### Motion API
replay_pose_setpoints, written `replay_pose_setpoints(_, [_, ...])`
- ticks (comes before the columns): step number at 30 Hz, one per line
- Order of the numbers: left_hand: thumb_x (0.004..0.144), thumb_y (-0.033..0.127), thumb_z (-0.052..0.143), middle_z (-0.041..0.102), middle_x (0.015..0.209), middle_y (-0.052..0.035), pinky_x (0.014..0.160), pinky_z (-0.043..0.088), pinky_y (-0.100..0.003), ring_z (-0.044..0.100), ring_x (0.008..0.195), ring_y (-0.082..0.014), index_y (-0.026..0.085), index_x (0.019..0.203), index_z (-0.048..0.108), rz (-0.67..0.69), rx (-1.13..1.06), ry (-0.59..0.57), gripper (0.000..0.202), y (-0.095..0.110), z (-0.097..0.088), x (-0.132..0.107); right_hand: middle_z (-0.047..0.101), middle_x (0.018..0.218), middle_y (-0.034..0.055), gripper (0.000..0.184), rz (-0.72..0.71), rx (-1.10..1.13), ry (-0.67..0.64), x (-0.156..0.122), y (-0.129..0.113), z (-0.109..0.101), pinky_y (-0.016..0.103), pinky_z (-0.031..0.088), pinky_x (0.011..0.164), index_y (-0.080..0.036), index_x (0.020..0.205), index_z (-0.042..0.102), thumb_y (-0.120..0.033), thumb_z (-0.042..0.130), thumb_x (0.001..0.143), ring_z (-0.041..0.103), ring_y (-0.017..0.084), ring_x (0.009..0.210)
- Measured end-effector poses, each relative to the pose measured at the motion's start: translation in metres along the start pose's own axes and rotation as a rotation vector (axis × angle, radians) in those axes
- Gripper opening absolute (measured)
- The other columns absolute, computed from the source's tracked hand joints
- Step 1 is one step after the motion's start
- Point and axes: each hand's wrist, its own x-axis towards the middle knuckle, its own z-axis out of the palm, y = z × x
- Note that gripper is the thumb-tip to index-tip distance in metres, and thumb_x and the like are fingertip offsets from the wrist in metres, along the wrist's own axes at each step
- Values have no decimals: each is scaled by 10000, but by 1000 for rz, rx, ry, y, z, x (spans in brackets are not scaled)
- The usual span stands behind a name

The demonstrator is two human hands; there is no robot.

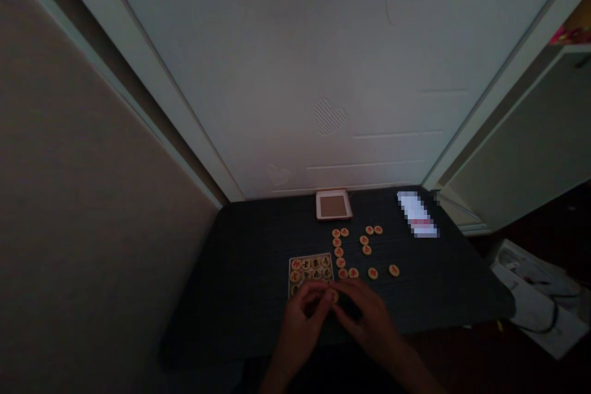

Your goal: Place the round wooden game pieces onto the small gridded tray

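Both of my hands meet at the near edge of a small dark table [240,283]. My left hand [302,317] has its fingers curled, and my right hand [364,314] pinches a round wooden chess piece [332,296] between the two hands. Just beyond them lies a square box [310,271] filled with rows of round pieces marked in red and black. Several loose red-marked pieces [367,250] lie scattered on the table to the right of the box. What the left fingers hold is hidden in the dim light.
An empty square lid or tray [333,205] sits at the table's far edge against a pale door [300,74]. A blurred white packet [418,214] lies at the far right corner. A white bag with cables [540,295] rests on the floor to the right. A wall panel stands on the left.
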Motion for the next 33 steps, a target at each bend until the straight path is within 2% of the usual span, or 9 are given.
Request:
replay_pose_setpoints(5, [911, 437, 653, 805, 1027, -81, 878, 587, -344, 755, 966, -251, 208, 1019, 752, 36, 29, -5, 272, 1, -4, 1, 766, 1178, 46, 311, 103, 124, -24, 3, -1, -1, 397, 588, 959, -308, 1248, 694, -291, 676, 937, 730, 244, 1064])
replay_pose_setpoints(8, [942, 445, 600, 797, 1002, -76, 836, 591, -355, 750, 923, -250, 218, 1028, 757, 67, 166, 39, 289, -2, -10, 4, 782, 1133, 41, 282, 200, 183, 10, 6, 0, -1, 385, 595, 927, -291, 1196, 725, -327, 696, 918, 748, 243, 999])
replay_pose_setpoints(11, [921, 430, 612, 769, 971, -73, 830, 578, -389, 722, 893, -257, 227, 961, 754, 216, 400, 212, 251, -8, -22, 16, 795, 1040, 47, 275, 292, 189, 59, 8, 3, -3, 394, 599, 894, -263, 1150, 744, -363, 715, 896, 752, 247, 925])
replay_pose_setpoints(14, [910, 401, 615, 733, 1061, -87, 979, 515, -458, 664, 1062, -287, 238, 971, 737, 373, 590, 389, 213, -17, -40, 35, 789, 926, 44, 300, 337, 196, 75, 8, 7, -4, 390, 600, 869, -245, 1146, 746, -403, 717, 892, 742, 242, 883])
replay_pose_setpoints(17, [902, 405, 606, 717, 1074, -96, 987, 504, -488, 649, 1069, -300, 226, 1009, 720, 342, 694, 461, 238, -26, -55, 54, 787, 958, 56, 309, 355, 219, 79, 8, 8, -4, 380, 602, 856, -240, 1142, 747, -435, 696, 907, 736, 238, 892])
replay_pose_setpoints(21, [896, 426, 602, 716, 1058, -105, 897, 543, -494, 673, 979, -302, 198, 1077, 698, 289, 707, 470, 307, -36, -64, 69, 784, 1063, 72, 293, 376, 268, 75, 8, 7, -1, 387, 599, 881, -243, 1108, 752, -454, 685, 917, 736, 245, 948])
replay_pose_setpoints(27, [892, 397, 592, 739, 1012, -85, 869, 556, -464, 695, 927, -282, 217, 1020, 717, 268, 716, 454, 254, -43, -65, 70, 785, 1037, 71, 302, 409, 314, 45, 12, 6, -2, 378, 608, 857, -238, 1081, 745, -481, 687, 912, 739, 243, 938])
replay_pose_setpoints(33, [907, 389, 565, 734, 992, -87, 873, 556, -457, 700, 921, -281, 217, 991, 713, 281, 703, 478, 243, -38, -66, 67, 778, 986, 65, 311, 448, 410, 35, 15, 8, 2, 370, 614, 836, -229, 1055, 726, -496, 701, 898, 747, 238, 908])
